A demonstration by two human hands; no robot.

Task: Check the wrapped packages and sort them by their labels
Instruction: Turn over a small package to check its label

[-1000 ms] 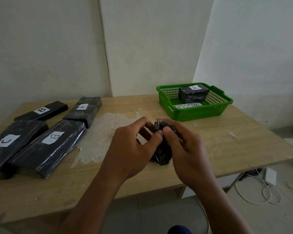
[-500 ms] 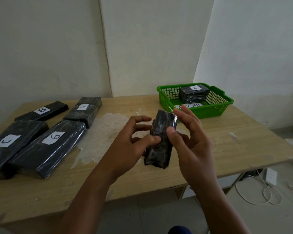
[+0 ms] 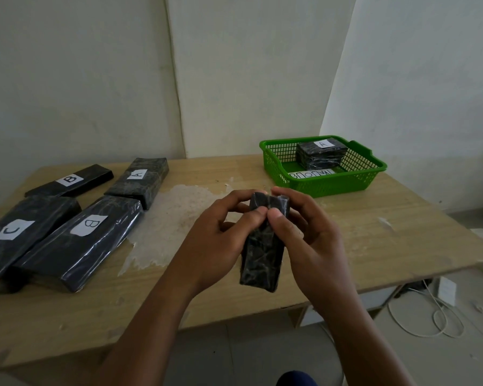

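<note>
I hold a small black wrapped package (image 3: pixel 262 254) upright above the table's front edge; no label shows on its near face. My left hand (image 3: pixel 215 238) and my right hand (image 3: pixel 310 240) both grip it near its top, thumbs pressed side by side on the wrap. On the left of the table lie several black packages: a slim one marked B (image 3: pixel 70 179), one marked A (image 3: pixel 140 179), a large one marked C (image 3: pixel 25 232) and a large one marked B (image 3: pixel 78 243). A green basket (image 3: pixel 326 185) at the back right holds a package marked A (image 3: pixel 322 151).
A white paper strip with writing (image 3: pixel 311 174) lies in the basket. The wooden table (image 3: pixel 374 246) has a worn pale patch (image 3: pixel 173 221) in the middle. White cables and an adapter (image 3: pixel 430 310) lie on the floor at the right. Walls stand close behind.
Both hands have turned the small package from bunched between them to upright, and the right-hand fingers, spread half a second ago, have closed round its top again.
</note>
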